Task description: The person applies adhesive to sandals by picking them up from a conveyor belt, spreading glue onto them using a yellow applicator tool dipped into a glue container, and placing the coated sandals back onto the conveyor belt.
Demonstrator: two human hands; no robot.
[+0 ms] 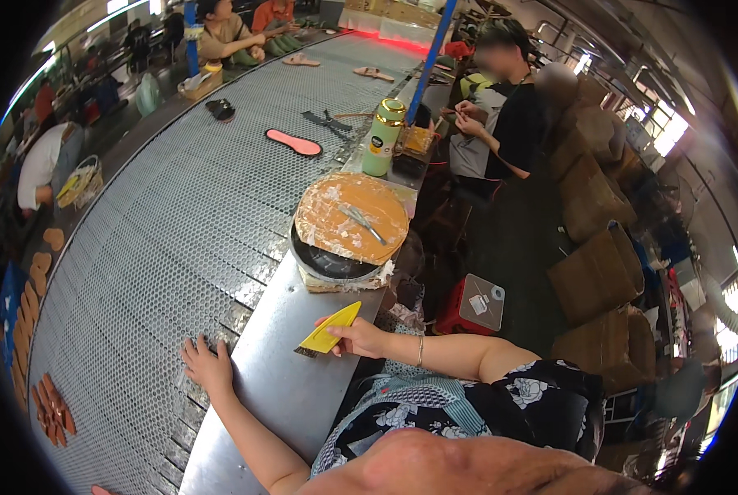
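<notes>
My right hand (355, 338) grips a yellow-handled brush (333, 327) above the metal ledge (286, 326), its dark bristles pointing down and left. My left hand (208, 367) lies with fingers spread on the mesh conveyor belt (163, 272), at the edge by the ledge, and holds nothing. Beyond the brush, a round tan board (344, 202) smeared with whitish residue partly covers a black bowl (328, 262). On that board rests a slim metal tool (364, 224), too small to name surely.
A green bottle (381, 139) with a gold cap stands behind the board. On the belt lie a pink insole (294, 143), dark straps (327, 124) and brown straps (53, 410). Cardboard boxes (596, 276) and a red bin (470, 305) stand right. A co-worker (505, 115) sits farther along.
</notes>
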